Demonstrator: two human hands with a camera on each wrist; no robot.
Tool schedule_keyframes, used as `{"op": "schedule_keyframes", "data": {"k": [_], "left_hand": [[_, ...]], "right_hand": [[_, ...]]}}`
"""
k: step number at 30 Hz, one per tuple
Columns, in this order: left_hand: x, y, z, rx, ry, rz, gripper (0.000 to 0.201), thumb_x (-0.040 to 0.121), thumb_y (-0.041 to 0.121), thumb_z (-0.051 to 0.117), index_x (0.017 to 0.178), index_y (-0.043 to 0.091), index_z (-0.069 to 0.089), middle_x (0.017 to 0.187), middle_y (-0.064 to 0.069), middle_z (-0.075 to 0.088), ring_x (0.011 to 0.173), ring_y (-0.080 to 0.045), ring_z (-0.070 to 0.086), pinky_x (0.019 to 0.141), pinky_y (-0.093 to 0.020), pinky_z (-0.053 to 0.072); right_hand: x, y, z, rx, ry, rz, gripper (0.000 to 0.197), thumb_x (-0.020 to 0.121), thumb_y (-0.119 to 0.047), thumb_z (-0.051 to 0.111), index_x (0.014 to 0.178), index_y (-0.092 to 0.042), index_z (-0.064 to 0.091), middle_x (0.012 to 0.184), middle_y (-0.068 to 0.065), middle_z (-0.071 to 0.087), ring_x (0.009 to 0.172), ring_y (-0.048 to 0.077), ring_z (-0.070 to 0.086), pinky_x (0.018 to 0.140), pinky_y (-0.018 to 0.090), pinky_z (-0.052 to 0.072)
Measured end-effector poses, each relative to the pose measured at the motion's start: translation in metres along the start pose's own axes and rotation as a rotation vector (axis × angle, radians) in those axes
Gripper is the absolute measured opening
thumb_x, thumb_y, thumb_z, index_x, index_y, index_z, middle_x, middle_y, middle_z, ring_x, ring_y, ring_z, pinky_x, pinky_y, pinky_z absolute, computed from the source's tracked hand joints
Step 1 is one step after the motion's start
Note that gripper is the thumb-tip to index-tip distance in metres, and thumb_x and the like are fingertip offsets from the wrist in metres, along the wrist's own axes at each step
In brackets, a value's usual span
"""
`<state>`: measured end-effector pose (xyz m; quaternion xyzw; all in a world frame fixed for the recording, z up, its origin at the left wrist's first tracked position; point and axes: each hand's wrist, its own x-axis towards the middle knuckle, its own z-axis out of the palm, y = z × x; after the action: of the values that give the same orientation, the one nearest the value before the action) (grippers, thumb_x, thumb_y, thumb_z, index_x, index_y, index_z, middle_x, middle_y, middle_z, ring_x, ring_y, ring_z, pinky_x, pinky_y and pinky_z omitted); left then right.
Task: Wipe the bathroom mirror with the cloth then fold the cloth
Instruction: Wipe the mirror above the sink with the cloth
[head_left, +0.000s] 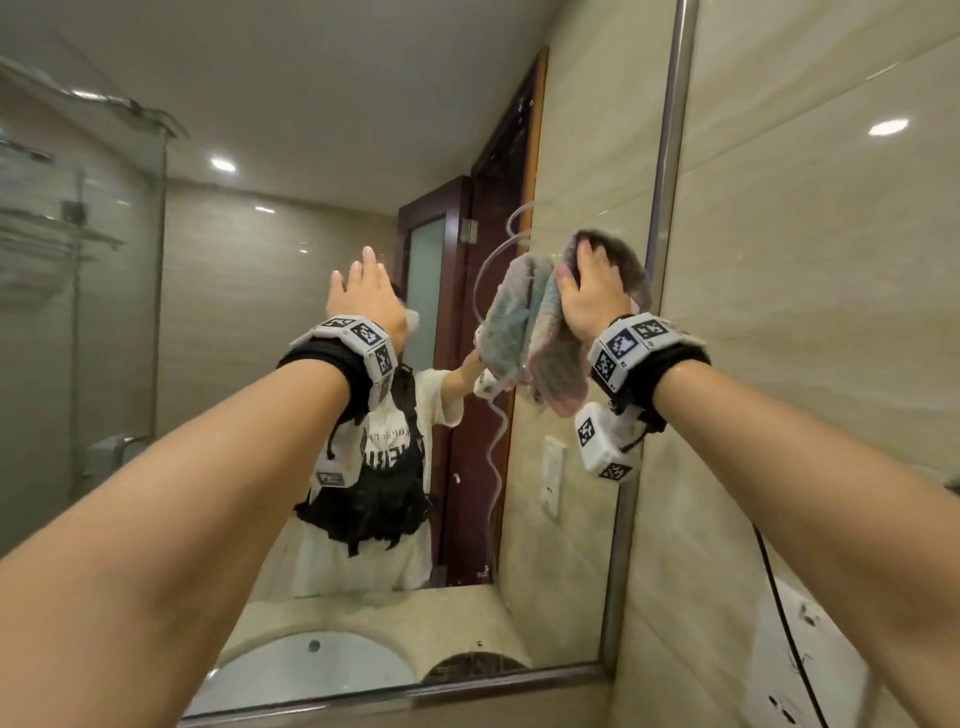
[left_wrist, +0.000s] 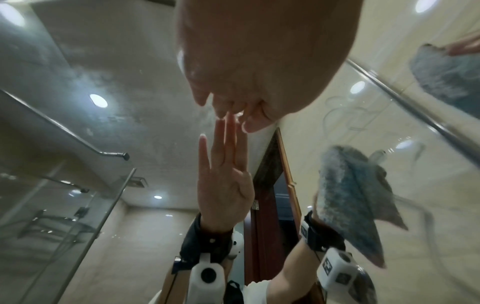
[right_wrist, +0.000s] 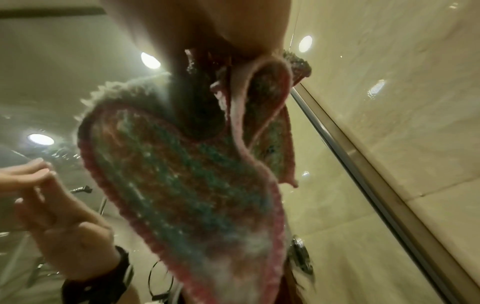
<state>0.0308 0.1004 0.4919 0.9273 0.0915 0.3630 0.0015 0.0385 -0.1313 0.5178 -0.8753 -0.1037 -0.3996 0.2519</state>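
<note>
The wall mirror (head_left: 270, 322) fills the head view, with its metal frame (head_left: 670, 156) on the right. My right hand (head_left: 592, 291) grips a bunched, fuzzy pink-and-teal striped cloth (head_left: 558, 358) and holds it against the glass just left of the frame. In the right wrist view the cloth (right_wrist: 182, 174) hangs in folds below the right hand (right_wrist: 207, 24). My left hand (head_left: 363, 291) is raised to the left of the cloth, fingers straight and holding nothing. The left wrist view shows the left hand (left_wrist: 233, 98) with its fingertips touching the glass, meeting their reflection.
Curved wet streaks (head_left: 493, 270) mark the glass beside the cloth. Beige tiled wall (head_left: 805, 312) lies right of the frame, with a white wall unit (head_left: 800, 649) and a black cable low down. The mirror reflects a sink (head_left: 311, 670), a door and a glass shower screen.
</note>
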Motion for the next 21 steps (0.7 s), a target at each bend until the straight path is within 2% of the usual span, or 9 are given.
{"op": "schedule_keyframes", "data": {"k": [4,10,15,18,21], "left_hand": [[0.004,0.007,0.002,0.032,-0.003,-0.036,0.072,0.095,0.035,0.041,0.149,0.000,0.010,0.158,-0.014,-0.003,0.145,-0.026,0.009,0.119,-0.038,0.012],[0.008,0.005,-0.008,0.119,-0.040,-0.003,0.064,0.093,0.035,0.043,0.145,0.002,0.027,0.157,-0.015,0.006,0.141,-0.027,0.021,0.115,-0.040,0.020],[0.014,0.000,-0.016,0.090,-0.102,-0.005,0.057,0.094,0.030,0.043,0.143,0.004,0.031,0.156,-0.013,0.008,0.138,-0.027,0.028,0.111,-0.041,0.025],[0.017,0.003,-0.018,0.107,-0.115,-0.025,0.056,0.094,0.030,0.042,0.143,0.004,0.032,0.156,-0.013,0.010,0.136,-0.029,0.031,0.110,-0.041,0.027],[0.020,0.005,-0.013,0.125,-0.093,-0.035,0.051,0.095,0.030,0.040,0.140,0.004,0.037,0.154,-0.013,0.015,0.131,-0.029,0.036,0.106,-0.039,0.032]], "right_hand": [[0.023,-0.007,0.003,-0.050,0.009,-0.024,0.057,0.101,-0.036,0.029,0.151,-0.016,0.009,0.159,0.004,0.005,0.146,0.027,0.005,0.117,0.047,0.011],[0.054,-0.014,0.016,-0.072,0.013,0.067,0.059,0.100,-0.034,0.031,0.151,-0.015,0.007,0.159,0.007,0.003,0.146,0.029,0.004,0.117,0.050,0.008],[0.067,-0.015,0.030,-0.050,-0.001,0.079,0.059,0.101,-0.031,0.030,0.150,-0.011,0.004,0.158,0.011,0.002,0.146,0.030,0.005,0.118,0.047,0.008],[0.077,-0.010,0.036,-0.068,0.036,0.151,0.060,0.101,-0.031,0.030,0.150,-0.008,0.004,0.158,0.015,0.004,0.145,0.032,0.006,0.117,0.047,0.008],[0.080,-0.008,0.046,-0.143,0.059,0.140,0.059,0.101,-0.031,0.031,0.149,-0.006,0.008,0.156,0.018,0.008,0.144,0.035,0.009,0.115,0.048,0.011]]}}
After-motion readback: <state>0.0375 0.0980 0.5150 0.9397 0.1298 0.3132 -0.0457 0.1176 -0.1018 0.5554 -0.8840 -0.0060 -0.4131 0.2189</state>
